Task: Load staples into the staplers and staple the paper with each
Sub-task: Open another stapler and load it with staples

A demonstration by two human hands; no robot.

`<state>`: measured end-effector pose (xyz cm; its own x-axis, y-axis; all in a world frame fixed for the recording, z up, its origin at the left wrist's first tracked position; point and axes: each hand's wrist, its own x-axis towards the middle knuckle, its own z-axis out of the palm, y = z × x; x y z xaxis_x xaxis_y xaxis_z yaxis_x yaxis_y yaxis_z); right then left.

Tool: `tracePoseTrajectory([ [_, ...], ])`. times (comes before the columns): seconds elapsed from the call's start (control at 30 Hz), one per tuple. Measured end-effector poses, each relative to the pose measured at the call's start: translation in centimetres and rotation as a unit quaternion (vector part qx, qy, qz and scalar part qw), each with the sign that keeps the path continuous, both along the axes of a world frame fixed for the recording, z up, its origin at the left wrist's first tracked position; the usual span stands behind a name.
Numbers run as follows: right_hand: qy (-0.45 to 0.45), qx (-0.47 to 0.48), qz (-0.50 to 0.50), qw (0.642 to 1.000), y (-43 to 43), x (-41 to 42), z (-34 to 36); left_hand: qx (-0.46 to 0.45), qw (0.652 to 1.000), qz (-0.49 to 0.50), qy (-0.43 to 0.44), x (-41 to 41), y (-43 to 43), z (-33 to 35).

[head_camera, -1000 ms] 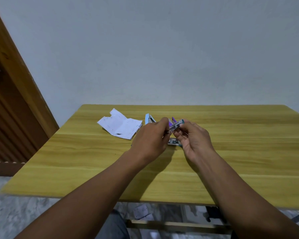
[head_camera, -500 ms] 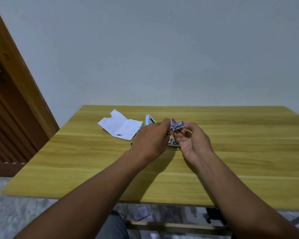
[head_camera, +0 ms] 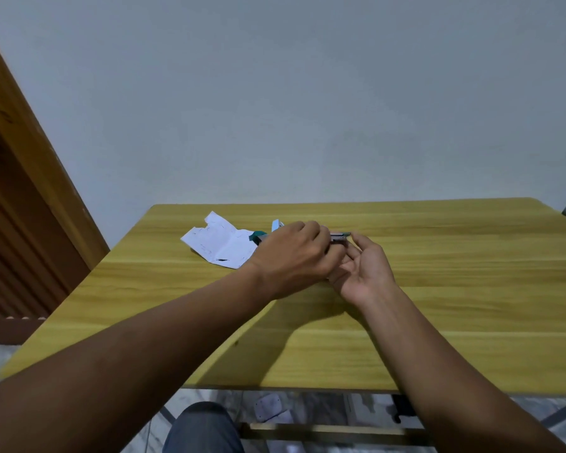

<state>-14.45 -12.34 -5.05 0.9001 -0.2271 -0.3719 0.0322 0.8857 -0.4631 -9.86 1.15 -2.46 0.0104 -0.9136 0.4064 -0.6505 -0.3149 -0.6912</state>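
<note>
**Over the far half of the table, two hands meet on a stapler**

Above the yellow wooden table [head_camera: 438, 322], the left hand [head_camera: 291, 256], knuckles up, has its grip closed over a small metal-grey stapler [head_camera: 339, 237], only its end showing. The right hand [head_camera: 365, 273], palm up, pinches that end with its fingertips. A creased white paper sheet [head_camera: 219, 245] lies just left, a teal stapler [head_camera: 258, 237] and a pale blue stapler [head_camera: 276, 224] beside it.

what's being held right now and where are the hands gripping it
A small stapler, held between both hands: the left hand covers its near end, and the right hand pinches its far end with fingers. The exact grip is hidden.
</note>
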Motion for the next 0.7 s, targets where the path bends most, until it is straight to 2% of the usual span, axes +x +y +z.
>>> tracePoseTrajectory([
  [0.07, 0.030, -0.028, -0.023, 0.999, -0.6, 0.3, -0.2, -0.038, 0.996, 0.028, 0.078, -0.3, 0.1, 0.7],
  [0.13, 0.070, -0.133, -0.050, 0.987, -1.7, 0.6, -0.3, -0.095, 0.972, 0.074, 0.201, -0.2, 0.4, 0.7],
  [0.2, 0.106, -0.288, -0.069, 0.949, -3.3, 1.2, -0.4, -0.143, 0.914, 0.150, 0.348, 0.2, 0.8, 0.0],
  [0.27, 0.126, -0.440, -0.049, 0.888, -4.6, 1.4, -0.3, -0.192, 0.865, 0.161, 0.435, 0.6, 1.5, -1.6],
  [0.33, 0.137, -0.543, -0.012, 0.828, -5.3, 1.5, -0.3, -0.227, 0.833, 0.162, 0.478, 0.6, 2.2, -3.2],
  [0.37, 0.137, -0.569, 0.005, 0.810, -5.4, 1.6, -0.5, -0.239, 0.821, 0.165, 0.492, 0.8, 2.5, -3.9],
  [0.47, 0.112, -0.585, 0.070, 0.801, -5.5, 1.9, -1.0, -0.275, 0.783, 0.178, 0.528, 1.0, 3.3, -5.3],
  [0.53, 0.098, -0.619, 0.103, 0.773, -5.7, 2.2, -1.4, -0.302, 0.769, 0.184, 0.533, 1.0, 3.7, -5.8],
  [0.63, 0.081, -0.691, 0.109, 0.710, -5.5, 2.2, -1.5, -0.323, 0.756, 0.187, 0.538, 0.7, 4.1, -6.2],
  [0.7, 0.079, -0.762, 0.077, 0.638, -5.1, 1.8, -1.4, -0.330, 0.748, 0.187, 0.545, 0.6, 4.1, -6.5],
])
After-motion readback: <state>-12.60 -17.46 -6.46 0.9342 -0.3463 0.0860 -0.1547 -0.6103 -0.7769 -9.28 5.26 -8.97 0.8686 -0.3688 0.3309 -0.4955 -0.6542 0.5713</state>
